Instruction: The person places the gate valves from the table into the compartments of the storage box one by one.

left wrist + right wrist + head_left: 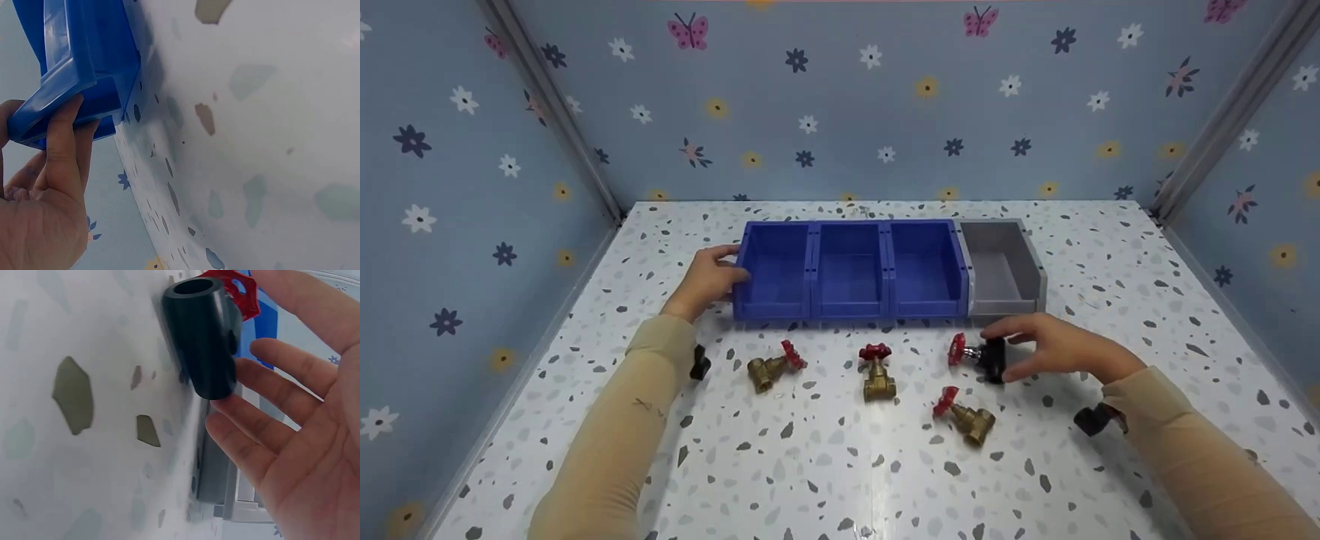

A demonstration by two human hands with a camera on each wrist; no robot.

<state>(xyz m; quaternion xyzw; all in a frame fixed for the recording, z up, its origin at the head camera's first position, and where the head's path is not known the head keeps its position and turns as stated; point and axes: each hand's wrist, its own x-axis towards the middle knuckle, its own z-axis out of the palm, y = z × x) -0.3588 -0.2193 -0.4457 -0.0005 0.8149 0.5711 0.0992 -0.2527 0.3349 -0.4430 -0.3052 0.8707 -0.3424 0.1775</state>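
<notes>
At the left end of the bin row, my left hand (707, 281) grips the side rim of a blue storage bin (772, 309); in the left wrist view its fingers (63, 152) press under the bin's edge. My right hand (1061, 349) is at a black valve (994, 360) with a red handwheel (956, 349), thumb and fingers spread at its black body. The right wrist view shows the fingers (275, 385) nearly straight beside the dark tube-shaped body (199, 337), not wrapped round it; whether they touch it is hard to tell.
Two more blue bins and a grey bin (1006, 307) continue the row. Brass gate valves with red handwheels lie in front: one at left (767, 373), one in the middle (878, 384), one at right (973, 424). Flower-patterned walls (855, 105) enclose the speckled table (810, 480).
</notes>
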